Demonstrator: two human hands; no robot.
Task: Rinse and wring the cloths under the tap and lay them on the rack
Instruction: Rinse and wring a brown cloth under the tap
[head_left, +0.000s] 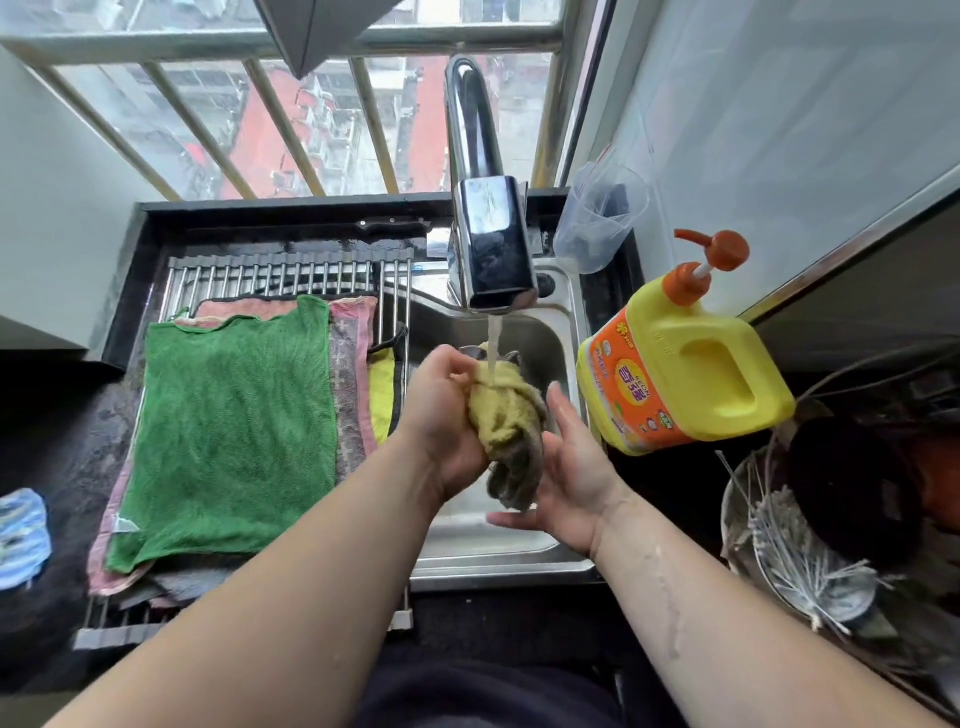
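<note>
One yellow-grey cloth (511, 421) under the one running tap (493, 244), above the sink (550, 338). My left hand (441, 415) grips it; my right hand (566, 467) lies flat against it, fingers straight. One green cloth (234, 426) tops the rack's (291, 270) pile.

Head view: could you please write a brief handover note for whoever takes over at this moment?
Left hand grips the yellow cloth; right hand, fingers straight, touches its lower end.
The cloth is under the running tap, over the sink.
Done: green cloth and others lie on the rack.
To do: wring this cloth, then lay it on the rack.
</note>
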